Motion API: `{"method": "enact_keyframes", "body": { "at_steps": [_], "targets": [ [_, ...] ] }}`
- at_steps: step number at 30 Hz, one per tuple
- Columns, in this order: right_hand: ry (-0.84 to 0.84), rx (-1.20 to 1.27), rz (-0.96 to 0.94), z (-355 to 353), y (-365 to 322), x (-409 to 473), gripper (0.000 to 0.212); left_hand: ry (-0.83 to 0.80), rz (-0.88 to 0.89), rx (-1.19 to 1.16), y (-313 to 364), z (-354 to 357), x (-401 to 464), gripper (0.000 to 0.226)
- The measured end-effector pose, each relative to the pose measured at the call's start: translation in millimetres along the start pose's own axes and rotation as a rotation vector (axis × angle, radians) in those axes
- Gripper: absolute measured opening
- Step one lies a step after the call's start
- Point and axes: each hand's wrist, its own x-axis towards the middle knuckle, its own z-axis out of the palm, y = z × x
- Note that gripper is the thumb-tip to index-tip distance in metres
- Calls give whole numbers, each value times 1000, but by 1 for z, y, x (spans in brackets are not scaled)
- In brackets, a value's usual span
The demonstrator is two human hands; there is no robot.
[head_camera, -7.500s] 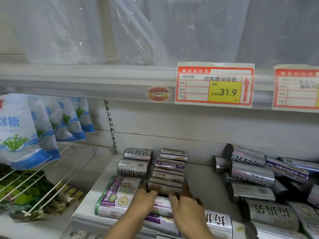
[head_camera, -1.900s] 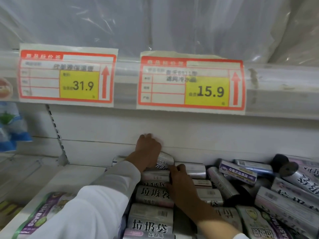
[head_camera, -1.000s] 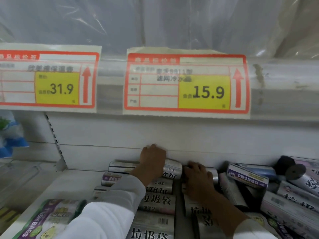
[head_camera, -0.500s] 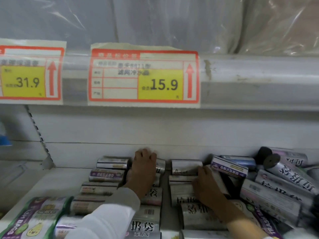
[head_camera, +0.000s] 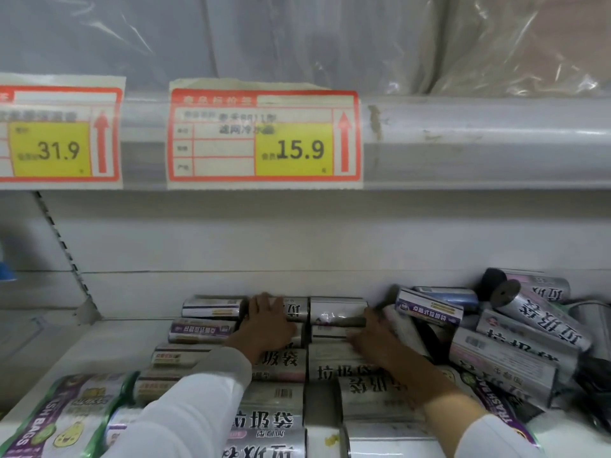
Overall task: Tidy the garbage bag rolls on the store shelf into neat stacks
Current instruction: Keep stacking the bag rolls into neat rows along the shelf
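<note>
Two hands, left and right, lie flat-fingered on "垃圾袋" rolls beneath "15.9" tag.

The left price tag is cut off by the frame edge, its small print blurred.

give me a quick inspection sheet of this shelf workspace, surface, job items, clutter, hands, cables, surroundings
surface: white store shelf, bare patch at back left.
job's things: silver garbage bag rolls lined up in rows from back wall to front edge; purple-labelled rolls in a column to their left.
clutter: jumbled pile of rolls at right, tilted and overlapping, one black roll end facing out; green-and-purple TRASH BAGS pack at front left.
grippers: left hand lies flat on the back rolls; right hand presses against the right column's side.
cables: nothing seen.
surroundings: price tags 31.9 and 15.9 on the rail above; clear plastic sheeting over the upper shelf.
</note>
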Motion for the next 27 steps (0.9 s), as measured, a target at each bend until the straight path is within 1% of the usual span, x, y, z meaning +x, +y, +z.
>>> {"method": "enact_keyframes", "body": {
  "at_steps": [1,3,4,5,7,10,13,15,17,19,22,24,27],
  "targets": [
    [6,49,-25,-6,-2,-6,55,23,-2,12,3,1,-4,72],
    [114,104,-127,-19,-2,-24,33,108,21,45,17,1,-20,69],
    [181,101,-166,-25,1,-36,27,143,60,66,27,2,-32,68],
    [220,87,-171,-30,5,-54,26,158,121,84,37,5,-46,67],
    [230,72,-123,-33,22,-87,36,135,251,62,57,18,-75,66],
    [214,74,-108,-21,49,-121,44,38,340,45,76,44,-112,69],
    [199,112,-80,-4,57,-133,58,-94,385,88,85,67,-140,88],
    [185,149,-42,8,57,-134,65,-143,386,146,84,77,-153,99],
    [174,175,-26,18,53,-134,67,-97,362,202,79,79,-160,99],
    [140,205,-10,27,46,-134,63,-36,329,246,73,76,-165,95],
    [126,224,-9,36,37,-137,58,-10,278,289,63,72,-167,93],
    [126,215,-3,32,34,-138,56,8,249,303,61,70,-167,91],
    [69,183,33,16,33,-143,46,15,197,308,70,68,-165,91]
  ]
}}
